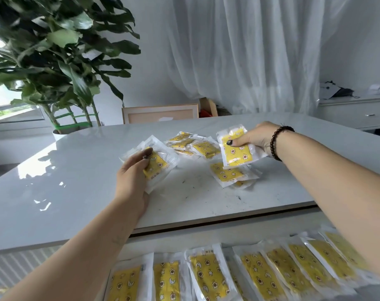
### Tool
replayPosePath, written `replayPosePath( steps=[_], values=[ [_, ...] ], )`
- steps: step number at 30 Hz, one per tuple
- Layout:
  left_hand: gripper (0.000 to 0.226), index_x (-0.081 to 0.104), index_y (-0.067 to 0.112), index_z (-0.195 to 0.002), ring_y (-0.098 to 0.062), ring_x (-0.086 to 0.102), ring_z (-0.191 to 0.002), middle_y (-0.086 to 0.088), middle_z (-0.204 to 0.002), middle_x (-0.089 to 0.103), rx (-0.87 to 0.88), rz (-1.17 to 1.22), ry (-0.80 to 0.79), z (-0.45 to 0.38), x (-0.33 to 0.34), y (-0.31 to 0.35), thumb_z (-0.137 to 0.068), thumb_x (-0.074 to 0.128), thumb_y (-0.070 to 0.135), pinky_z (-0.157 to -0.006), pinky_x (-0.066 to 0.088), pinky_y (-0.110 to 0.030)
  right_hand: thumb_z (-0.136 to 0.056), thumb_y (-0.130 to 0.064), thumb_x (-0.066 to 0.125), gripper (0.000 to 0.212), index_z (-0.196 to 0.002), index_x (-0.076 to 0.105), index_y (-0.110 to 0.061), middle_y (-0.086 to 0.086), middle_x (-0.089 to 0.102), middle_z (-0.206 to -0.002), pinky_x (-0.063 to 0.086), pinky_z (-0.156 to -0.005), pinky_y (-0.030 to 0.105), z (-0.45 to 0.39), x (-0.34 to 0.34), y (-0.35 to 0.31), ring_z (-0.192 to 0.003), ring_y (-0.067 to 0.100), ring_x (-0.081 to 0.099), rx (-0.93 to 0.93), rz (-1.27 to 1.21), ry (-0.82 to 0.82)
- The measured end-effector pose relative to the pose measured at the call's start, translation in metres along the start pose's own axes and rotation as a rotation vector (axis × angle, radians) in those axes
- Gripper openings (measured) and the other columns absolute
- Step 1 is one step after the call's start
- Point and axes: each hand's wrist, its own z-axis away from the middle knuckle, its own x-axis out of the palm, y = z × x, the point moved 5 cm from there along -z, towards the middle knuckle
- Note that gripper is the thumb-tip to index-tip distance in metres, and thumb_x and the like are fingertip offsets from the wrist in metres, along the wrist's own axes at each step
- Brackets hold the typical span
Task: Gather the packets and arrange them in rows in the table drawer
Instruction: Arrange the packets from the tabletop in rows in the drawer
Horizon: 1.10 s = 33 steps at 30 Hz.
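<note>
Left hand (134, 172) grips a small stack of packets (157, 162) near the middle of the table (54, 170), fingers curled over the top, thumb side hidden under the plastic. The stack sits low, at or just above the surface; you can't tell if it touches. Your right hand (253, 139) pinches a second stack (236, 148) lifted off the table, thumb with a dark nail pressed on the yellow face, fingers behind. A dark bead bracelet (276, 144) sits on that wrist.

Loose packets remain on the table between your hands: a pile (193, 145) behind and between the two held stacks, and another pair (230, 173) just under the right-hand stack. All are clear wrappers with a yellow patterned insert.

Drawer (206, 235) is pulled open under the near table edge. A row of packets (260, 272) lies in it side by side, long edges overlapping a bit, running from left of centre out to the right under your right forearm. The right end is blurred.

Behind the table: a big leafy plant (54, 51) at left, a framed panel (161, 114) leaning at the far edge, white curtains (249, 51), a white cabinet (356, 111) at right with dark stuff on top.
</note>
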Motion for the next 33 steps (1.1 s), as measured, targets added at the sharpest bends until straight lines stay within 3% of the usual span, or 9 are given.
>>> replayPosePath(
  steps=[3,6,10,13,17,19,21,27,33],
  values=[
    [0.030,0.072,0.015,-0.102,-0.019,0.069,-0.075,-0.005,-0.091,0.073,-0.004,-0.016,-0.001,0.001,0.001,0.000,-0.094,0.048,-0.001,-0.061,0.060,-0.029,-0.045,-0.019,0.093,0.060,-0.096,0.066,-0.004,0.014,0.067,-0.117,0.048,-0.098,0.045,-0.002,0.011,0.019,-0.106,0.029,0.065,0.088,-0.080,-0.115],
    [0.030,0.072,0.014,-0.104,-0.020,0.069,-0.074,-0.005,-0.091,0.073,-0.005,-0.019,-0.009,0.002,0.002,0.000,-0.094,0.048,-0.001,-0.058,0.060,-0.029,-0.043,-0.042,0.092,0.081,-0.110,0.064,-0.007,0.003,0.064,-0.118,0.046,-0.099,0.035,0.012,0.021,0.017,-0.109,0.023,0.060,0.035,0.245,-0.076],
    [0.029,0.072,0.014,-0.102,-0.022,0.069,-0.074,-0.007,-0.092,0.072,-0.005,-0.030,-0.021,0.003,0.003,0.000,-0.094,0.048,-0.001,-0.056,0.060,-0.030,-0.064,-0.047,0.082,0.048,-0.083,0.050,-0.016,0.001,0.054,-0.086,0.044,-0.061,0.025,0.033,0.039,0.001,-0.076,0.019,0.055,-0.072,0.558,-0.030],
    [0.030,0.071,0.015,-0.099,-0.016,0.070,-0.062,-0.005,-0.087,0.071,0.007,-0.035,-0.034,0.006,0.005,0.001,-0.094,0.047,-0.002,-0.046,0.055,-0.027,-0.065,-0.040,0.082,0.051,-0.069,0.039,-0.015,0.000,0.044,-0.071,0.030,-0.046,0.023,0.040,0.046,-0.008,-0.070,0.020,0.049,-0.190,0.625,0.068],
    [0.031,0.072,0.016,-0.097,-0.014,0.069,-0.059,-0.005,-0.086,0.071,0.011,-0.033,-0.044,0.007,0.006,0.001,-0.094,0.047,-0.002,-0.044,0.053,-0.025,-0.071,-0.019,0.076,0.038,-0.067,0.039,-0.014,0.004,0.046,-0.085,0.033,-0.057,0.023,0.046,0.056,-0.020,-0.085,0.024,0.050,-0.420,0.669,0.185],
    [0.030,0.072,0.016,-0.098,-0.014,0.070,-0.061,-0.005,-0.086,0.071,0.007,-0.029,-0.044,0.005,0.005,0.001,-0.094,0.048,-0.003,-0.047,0.054,-0.025,-0.072,-0.009,0.071,0.024,-0.089,0.054,-0.008,0.006,0.054,-0.099,0.036,-0.062,0.023,0.048,0.058,-0.026,-0.090,0.025,0.051,-0.505,0.633,0.193],
    [0.030,0.072,0.015,-0.100,-0.016,0.070,-0.062,-0.006,-0.086,0.072,0.000,-0.026,-0.044,0.004,0.005,0.000,-0.093,0.049,-0.002,-0.048,0.055,-0.026,-0.072,-0.007,0.073,0.045,-0.112,0.053,-0.012,0.003,0.055,-0.114,0.038,-0.068,0.022,0.054,0.056,-0.033,-0.093,0.020,0.051,-0.516,0.563,0.136],
    [0.026,0.071,0.014,-0.102,-0.016,0.070,-0.066,-0.007,-0.089,0.072,0.006,-0.027,-0.068,0.003,0.007,-0.001,-0.090,0.055,-0.003,-0.057,0.059,-0.029,-0.068,-0.016,0.080,0.068,-0.123,0.040,-0.023,-0.005,0.047,-0.105,0.043,-0.052,0.023,0.083,0.054,-0.051,-0.077,0.014,0.052,-0.550,0.711,-0.101],
    [0.027,0.070,0.014,-0.104,-0.017,0.071,-0.069,-0.008,-0.093,0.071,0.031,-0.069,-0.098,0.003,0.006,-0.002,-0.090,0.055,-0.004,-0.062,0.060,-0.030,-0.082,-0.031,0.072,0.036,-0.093,0.042,-0.012,-0.005,0.040,-0.075,0.030,-0.047,0.021,0.089,0.072,-0.035,-0.062,0.008,0.040,-0.578,1.121,-0.192]
  ],
)
